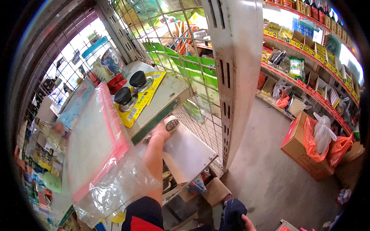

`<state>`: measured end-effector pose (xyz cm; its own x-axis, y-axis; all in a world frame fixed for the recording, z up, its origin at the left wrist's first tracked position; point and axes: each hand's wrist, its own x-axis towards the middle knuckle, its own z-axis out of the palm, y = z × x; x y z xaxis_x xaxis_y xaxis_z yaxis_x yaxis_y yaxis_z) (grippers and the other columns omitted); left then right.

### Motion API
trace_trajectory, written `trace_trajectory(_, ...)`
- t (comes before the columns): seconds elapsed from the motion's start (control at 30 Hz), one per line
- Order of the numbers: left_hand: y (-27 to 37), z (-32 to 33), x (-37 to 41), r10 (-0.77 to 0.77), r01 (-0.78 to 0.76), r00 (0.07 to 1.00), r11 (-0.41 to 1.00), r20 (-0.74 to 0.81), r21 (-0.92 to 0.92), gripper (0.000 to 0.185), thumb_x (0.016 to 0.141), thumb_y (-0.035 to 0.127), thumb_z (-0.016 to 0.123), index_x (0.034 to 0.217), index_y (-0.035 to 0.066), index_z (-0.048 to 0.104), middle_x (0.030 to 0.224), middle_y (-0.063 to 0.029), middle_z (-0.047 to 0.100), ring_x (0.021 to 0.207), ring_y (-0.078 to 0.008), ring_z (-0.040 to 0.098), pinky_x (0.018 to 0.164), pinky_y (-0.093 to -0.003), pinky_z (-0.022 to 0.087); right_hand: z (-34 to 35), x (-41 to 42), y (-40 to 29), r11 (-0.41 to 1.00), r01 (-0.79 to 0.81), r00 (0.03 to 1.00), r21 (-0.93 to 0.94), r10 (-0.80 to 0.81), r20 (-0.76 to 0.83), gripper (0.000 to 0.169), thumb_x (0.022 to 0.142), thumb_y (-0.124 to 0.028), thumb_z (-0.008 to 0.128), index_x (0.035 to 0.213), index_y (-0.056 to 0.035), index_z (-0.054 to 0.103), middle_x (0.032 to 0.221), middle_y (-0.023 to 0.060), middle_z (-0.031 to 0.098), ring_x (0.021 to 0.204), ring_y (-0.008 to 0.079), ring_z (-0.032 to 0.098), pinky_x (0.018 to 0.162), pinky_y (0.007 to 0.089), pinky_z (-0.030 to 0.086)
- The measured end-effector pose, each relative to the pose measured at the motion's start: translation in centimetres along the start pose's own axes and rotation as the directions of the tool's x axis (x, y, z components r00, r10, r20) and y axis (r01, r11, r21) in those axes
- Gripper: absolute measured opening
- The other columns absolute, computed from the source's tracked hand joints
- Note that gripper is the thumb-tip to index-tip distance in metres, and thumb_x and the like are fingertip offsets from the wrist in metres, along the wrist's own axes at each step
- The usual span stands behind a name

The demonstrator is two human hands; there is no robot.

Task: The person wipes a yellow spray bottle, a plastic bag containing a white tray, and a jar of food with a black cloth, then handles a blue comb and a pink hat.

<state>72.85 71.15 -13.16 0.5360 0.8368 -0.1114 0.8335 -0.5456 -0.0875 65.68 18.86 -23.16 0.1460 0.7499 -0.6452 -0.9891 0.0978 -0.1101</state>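
My left hand (160,132) reaches in under the edge of the upper metal shelf (162,117). It is closed around a small round container with a dark, printed end (171,124), just above the white lower shelf (190,147); some of its fingers are hidden. At the bottom edge, part of my right hand (248,223) rests beside dark blue cloth (233,212); whether it holds anything cannot be told. A large clear plastic bag with a pink border (112,150) lies left of my left forearm. Two black-knobbed metal lids (122,96) sit on yellow printed cards (131,117).
A wire grid (199,83) and a slotted metal post (231,72) stand right of the shelves. Open cardboard (215,190) lies below. On the floor at right, a cardboard box (300,144) bears plastic bags (323,132). Stocked shelves line the far right.
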Motion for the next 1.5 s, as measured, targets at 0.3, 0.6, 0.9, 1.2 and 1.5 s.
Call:
trace_trajectory(0.3,-0.4,-2.6,-3.2,0.239,-0.246,0.964,0.968,-0.115,-0.051,0.083,0.051,0.026,0.074,0.123,0.008,0.037,0.116,-0.0150,0.042,0.112,-0.0331,0.039,0.092,-0.0371,0.038,1.6,1.1,-0.5,0.989,0.135,0.987,0.065,-0.140,0.084,0.056,0.079,-0.037,0.052,0.124,-0.0057,0.041,0.121,0.0103,0.049,0.110,0.0270,0.047,0.097,0.0408,0.034)
trace_trajectory(0.6,1.5,-8.8,-25.8,0.913,-0.902,0.402,0.408,0.070,-0.140,0.072,0.055,0.017,0.069,0.119,0.004,0.038,0.099,-0.0161,0.042,0.093,-0.0354,0.044,0.080,-0.0421,0.041,8.8,3.9,-2.6,0.872,0.411,0.832,0.266,-0.478,0.282,0.064,0.081,-0.047,0.050,0.128,-0.0061,0.035,0.127,0.0114,0.042,0.114,0.0278,0.043,0.097,0.0423,0.034)
trace_trajectory(0.9,1.1,-15.3,-31.8,0.926,-0.854,0.346,0.244,-0.151,-0.459,0.083,0.056,0.013,0.074,0.126,0.005,0.030,0.128,-0.0211,0.028,0.115,-0.0395,0.036,0.091,-0.0397,0.038,14.4,0.1,0.6,0.930,0.362,0.848,0.065,-0.357,0.392,0.053,0.075,-0.027,0.059,0.120,-0.0029,0.043,0.114,0.0106,0.053,0.101,0.0234,0.053,0.089,0.0365,0.042)
trace_trajectory(1.2,0.6,-10.0,-34.7,0.676,-0.209,0.643,-0.298,-0.360,-0.932,0.119,0.045,-0.002,0.081,0.135,0.011,0.004,0.128,-0.0129,0.034,0.120,-0.0250,0.036,0.098,-0.0400,0.033,16.6,-2.1,0.8,0.898,0.434,0.773,0.067,-0.410,0.485,0.047,0.080,-0.028,0.055,0.118,-0.0018,0.045,0.111,0.0120,0.054,0.100,0.0227,0.054,0.088,0.0372,0.043)
trace_trajectory(1.5,-0.6,-9.4,-34.2,0.597,-0.532,0.619,-0.158,-0.510,-0.832,0.099,0.051,0.014,0.080,0.130,0.002,0.020,0.118,-0.0142,0.044,0.112,-0.0226,0.044,0.092,-0.0325,0.037,17.6,-6.2,-1.6,0.690,0.723,0.640,-0.011,-0.664,0.387,0.048,0.083,-0.027,0.052,0.122,-0.0014,0.039,0.116,0.0128,0.050,0.103,0.0259,0.051,0.089,0.0378,0.042)
